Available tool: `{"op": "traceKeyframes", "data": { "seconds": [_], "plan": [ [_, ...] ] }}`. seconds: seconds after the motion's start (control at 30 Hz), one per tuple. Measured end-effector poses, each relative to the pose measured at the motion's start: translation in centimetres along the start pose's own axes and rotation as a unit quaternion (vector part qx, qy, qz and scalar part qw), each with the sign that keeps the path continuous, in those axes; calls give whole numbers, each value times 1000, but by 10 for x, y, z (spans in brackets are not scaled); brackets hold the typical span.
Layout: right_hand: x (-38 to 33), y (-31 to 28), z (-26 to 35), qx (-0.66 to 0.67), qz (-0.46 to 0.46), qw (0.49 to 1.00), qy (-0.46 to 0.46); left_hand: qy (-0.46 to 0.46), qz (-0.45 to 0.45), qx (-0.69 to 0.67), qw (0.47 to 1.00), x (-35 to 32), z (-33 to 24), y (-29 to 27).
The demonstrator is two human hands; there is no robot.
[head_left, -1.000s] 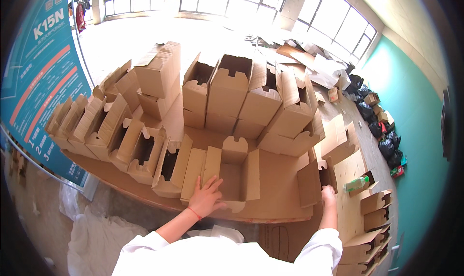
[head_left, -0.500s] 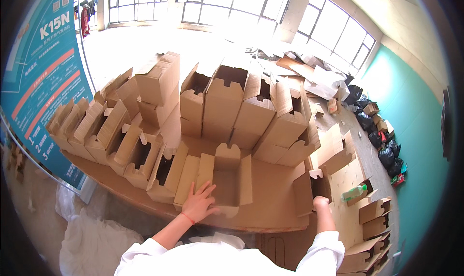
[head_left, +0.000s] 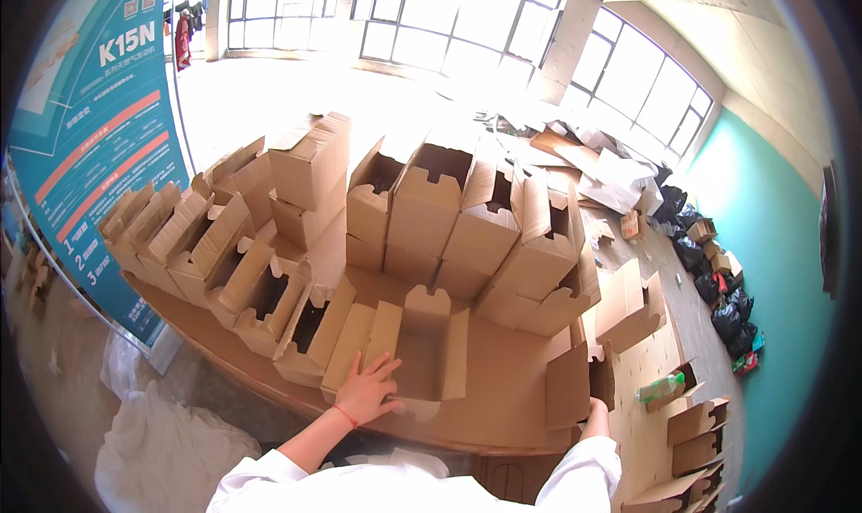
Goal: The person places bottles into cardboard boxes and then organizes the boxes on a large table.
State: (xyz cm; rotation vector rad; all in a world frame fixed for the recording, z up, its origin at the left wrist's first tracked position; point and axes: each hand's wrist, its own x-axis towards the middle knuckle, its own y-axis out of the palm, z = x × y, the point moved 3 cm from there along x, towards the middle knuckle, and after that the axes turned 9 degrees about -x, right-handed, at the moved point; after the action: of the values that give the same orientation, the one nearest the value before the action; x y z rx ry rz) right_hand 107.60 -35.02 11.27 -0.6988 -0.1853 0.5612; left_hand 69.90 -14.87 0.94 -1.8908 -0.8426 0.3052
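My left hand [head_left: 366, 393], a red string at its wrist, has its fingers spread against the near left side of an open cardboard box [head_left: 422, 356]. That box stands upright at the middle of the table's near side, its flaps raised and its inside bare. At the right end of the tabletop, my right hand [head_left: 597, 412] reaches to a second open cardboard box [head_left: 567, 392] with a dark inside. The fingers there are hidden by the box, so their grip does not show.
Open cardboard boxes [head_left: 426, 210] stand in rows along the back and left of the brown table [head_left: 503, 396]. To the right, a green-tinted plastic bottle [head_left: 660, 388] lies by more boxes on a wooden board [head_left: 639, 369]. Black bags [head_left: 725, 320] line the green wall.
My right hand has dropped lower, its fingers now hidden at the right-hand box. The left hand stays by the middle box. The whole view has shifted slightly.
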Motion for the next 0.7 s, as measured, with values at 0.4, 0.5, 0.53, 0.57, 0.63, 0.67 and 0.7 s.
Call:
{"op": "traceKeyframes", "data": {
  "seconds": [0.4, 0.5, 0.53, 0.57, 0.63, 0.67, 0.7],
  "plan": [
    [47, 17, -53, 80, 7, 992, 95, -12, 11, 16, 1000, 0, -5, -6],
    [60, 15, -68, -73, 22, 995, 58, -5, 0, 14, 1000, 1, -3, -2],
    [67, 15, -73, -140, 29, 989, 43, -3, -6, 12, 1000, 1, -1, -2],
    [74, 15, -78, -205, 30, 978, 32, -2, -3, 15, 1000, 2, -2, -3],
    [92, 14, -84, -329, 32, 944, 9, 0, 1, 17, 1000, 4, -5, -5],
    [104, 16, -84, -384, 34, 923, -2, 1, -1, 17, 1000, 5, -4, -4],
    [117, 18, -84, -433, 38, 901, -12, 0, -1, 17, 1000, 4, -2, -1]
  ]
}}
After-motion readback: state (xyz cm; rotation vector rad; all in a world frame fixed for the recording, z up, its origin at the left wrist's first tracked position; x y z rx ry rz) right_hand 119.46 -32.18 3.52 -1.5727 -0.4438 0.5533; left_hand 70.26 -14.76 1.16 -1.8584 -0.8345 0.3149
